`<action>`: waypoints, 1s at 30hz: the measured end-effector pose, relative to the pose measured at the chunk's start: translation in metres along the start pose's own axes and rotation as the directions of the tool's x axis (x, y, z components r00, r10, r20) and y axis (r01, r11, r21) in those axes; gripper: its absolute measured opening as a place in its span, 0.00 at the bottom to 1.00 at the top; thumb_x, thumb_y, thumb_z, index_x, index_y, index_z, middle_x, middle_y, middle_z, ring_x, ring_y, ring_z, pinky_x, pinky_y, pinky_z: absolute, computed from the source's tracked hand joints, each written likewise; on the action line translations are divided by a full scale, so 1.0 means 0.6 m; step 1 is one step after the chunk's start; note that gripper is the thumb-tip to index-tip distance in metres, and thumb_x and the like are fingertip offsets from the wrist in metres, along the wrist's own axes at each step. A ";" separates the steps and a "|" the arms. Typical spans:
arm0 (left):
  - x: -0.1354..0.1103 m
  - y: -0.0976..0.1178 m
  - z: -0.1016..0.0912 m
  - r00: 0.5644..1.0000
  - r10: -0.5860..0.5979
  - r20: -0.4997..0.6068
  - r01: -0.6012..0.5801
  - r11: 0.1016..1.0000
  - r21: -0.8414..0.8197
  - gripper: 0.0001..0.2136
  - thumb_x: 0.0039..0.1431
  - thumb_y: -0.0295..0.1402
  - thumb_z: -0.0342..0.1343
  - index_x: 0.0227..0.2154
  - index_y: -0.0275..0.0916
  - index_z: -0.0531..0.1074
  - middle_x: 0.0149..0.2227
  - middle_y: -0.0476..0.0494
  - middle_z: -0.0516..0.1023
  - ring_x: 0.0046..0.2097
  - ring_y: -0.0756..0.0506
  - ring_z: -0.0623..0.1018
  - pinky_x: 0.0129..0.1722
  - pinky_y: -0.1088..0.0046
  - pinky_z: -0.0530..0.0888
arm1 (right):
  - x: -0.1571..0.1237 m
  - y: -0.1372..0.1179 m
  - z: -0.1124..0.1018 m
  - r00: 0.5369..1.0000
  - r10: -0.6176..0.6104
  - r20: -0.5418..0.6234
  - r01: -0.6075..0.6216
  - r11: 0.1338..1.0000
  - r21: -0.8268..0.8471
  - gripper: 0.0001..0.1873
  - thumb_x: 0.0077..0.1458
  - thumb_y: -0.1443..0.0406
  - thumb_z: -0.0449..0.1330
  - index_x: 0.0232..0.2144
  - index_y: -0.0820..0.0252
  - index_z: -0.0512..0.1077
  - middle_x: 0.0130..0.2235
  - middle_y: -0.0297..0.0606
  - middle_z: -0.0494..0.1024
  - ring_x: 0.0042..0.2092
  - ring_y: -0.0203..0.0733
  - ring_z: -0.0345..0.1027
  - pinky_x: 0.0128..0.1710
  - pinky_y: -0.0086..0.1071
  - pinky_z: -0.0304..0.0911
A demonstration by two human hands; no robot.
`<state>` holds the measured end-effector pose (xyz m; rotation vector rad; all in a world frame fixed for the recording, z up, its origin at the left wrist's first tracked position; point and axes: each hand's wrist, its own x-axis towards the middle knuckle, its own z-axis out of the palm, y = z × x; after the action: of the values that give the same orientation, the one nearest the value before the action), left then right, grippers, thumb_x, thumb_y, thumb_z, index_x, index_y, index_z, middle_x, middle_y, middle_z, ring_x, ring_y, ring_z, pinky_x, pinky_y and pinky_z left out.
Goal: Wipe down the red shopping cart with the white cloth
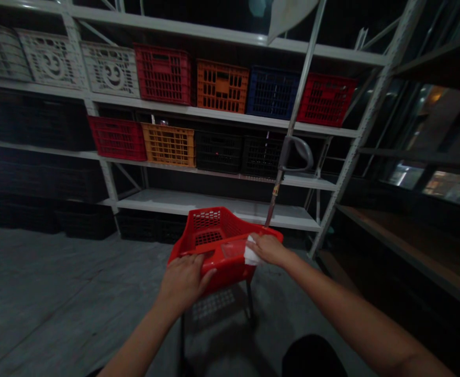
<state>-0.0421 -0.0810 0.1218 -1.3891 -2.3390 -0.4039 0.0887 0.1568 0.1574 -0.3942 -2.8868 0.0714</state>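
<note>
A red plastic crate (217, 235) rests tilted on a small dark stand (249, 309) in front of me. My left hand (184, 280) grips the crate's near rim, fingers wrapped over the edge. My right hand (269, 248) is closed on a white cloth (250, 255) pressed against the crate's near right corner. A long-handled tool with a D-shaped grip (288, 157) stands upright just behind the crate.
White metal shelving (214, 201) fills the wall ahead, holding red, orange, blue, black and white crates (222, 86). Stacks of black crates (37, 173) stand at the left. A wooden shelf (406, 241) runs along the right. The concrete floor (57, 293) stretches to the left.
</note>
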 end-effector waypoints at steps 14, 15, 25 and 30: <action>0.012 -0.114 0.003 0.999 0.043 -0.028 -0.042 0.999 0.017 0.23 0.59 0.47 0.38 0.38 0.40 0.74 0.40 0.42 0.79 0.42 0.42 0.76 0.44 0.65 0.68 | 0.005 0.055 -0.023 0.922 -0.274 0.275 0.223 0.953 0.205 0.14 0.58 0.65 0.49 0.39 0.59 0.74 0.38 0.35 0.78 0.38 0.38 0.70 0.39 0.27 0.60; 0.013 -0.119 0.002 0.999 0.044 -0.027 -0.044 0.999 0.010 0.22 0.59 0.47 0.38 0.37 0.40 0.74 0.39 0.42 0.79 0.42 0.42 0.76 0.43 0.65 0.68 | 0.006 0.058 -0.032 0.900 -0.270 0.344 0.219 0.959 0.180 0.13 0.56 0.66 0.50 0.37 0.58 0.75 0.36 0.34 0.78 0.36 0.37 0.70 0.37 0.27 0.60; 0.026 -0.124 0.001 0.994 0.097 -0.050 -0.097 0.995 0.003 0.23 0.61 0.44 0.36 0.35 0.39 0.75 0.35 0.42 0.80 0.39 0.43 0.77 0.43 0.66 0.69 | 0.044 -0.023 -0.070 0.920 -0.115 0.376 0.267 0.884 -0.384 0.10 0.52 0.72 0.54 0.31 0.62 0.76 0.37 0.46 0.78 0.42 0.46 0.70 0.39 0.33 0.61; 0.027 -0.122 0.007 0.994 0.078 -0.078 -0.079 0.997 -0.005 0.24 0.61 0.43 0.35 0.33 0.39 0.76 0.35 0.42 0.80 0.39 0.43 0.77 0.43 0.66 0.69 | 0.026 -0.012 -0.059 0.860 -0.090 0.502 0.304 0.881 -0.363 0.09 0.46 0.74 0.56 0.22 0.63 0.76 0.29 0.44 0.79 0.35 0.47 0.72 0.32 0.32 0.61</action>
<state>-0.1145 -0.1006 0.1222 -1.4377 -2.2147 -0.4371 0.0806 0.1547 0.1960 -0.1474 -3.4046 -0.6078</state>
